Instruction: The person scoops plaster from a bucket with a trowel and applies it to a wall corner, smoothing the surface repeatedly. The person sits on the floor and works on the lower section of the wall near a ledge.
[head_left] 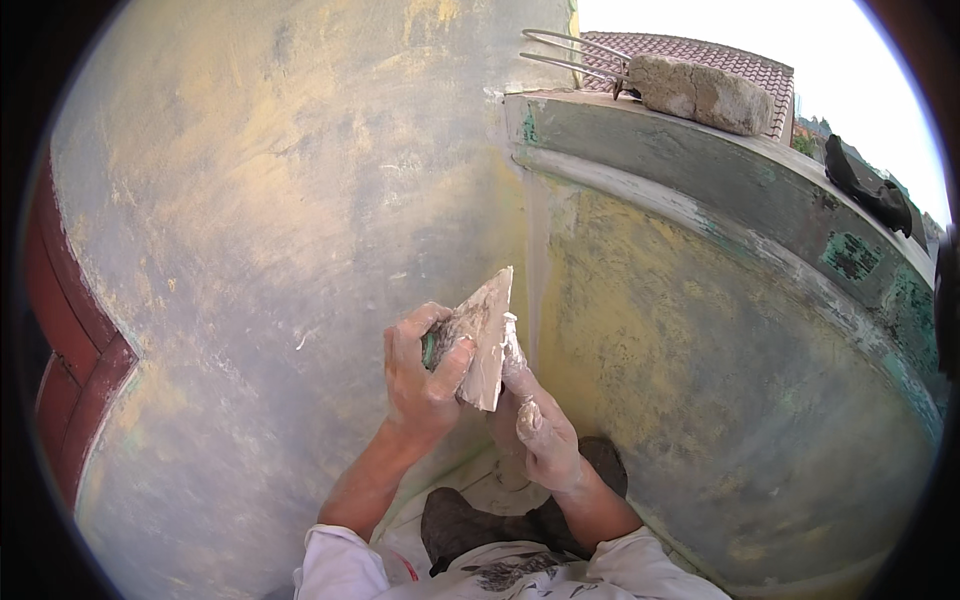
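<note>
My left hand is closed around the green handle of a plastering trowel, tilted so its flat plate stands nearly on edge. Pale, wet-looking plaster coats the plate, and its back is smeared. Beside the plate's right side is my right hand, index finger stretched up and thumb apart. White plaster covers its fingertips, close to or touching the plate. Its other fingers are partly hidden. Behind both hands, two painted walls meet in a corner, where a pale vertical strip runs down.
Left is a mottled grey-yellow wall with a red wooden frame. A lower wall with a ledge runs right, carrying a stone block, bent metal rods and a black object. A tiled roof lies beyond.
</note>
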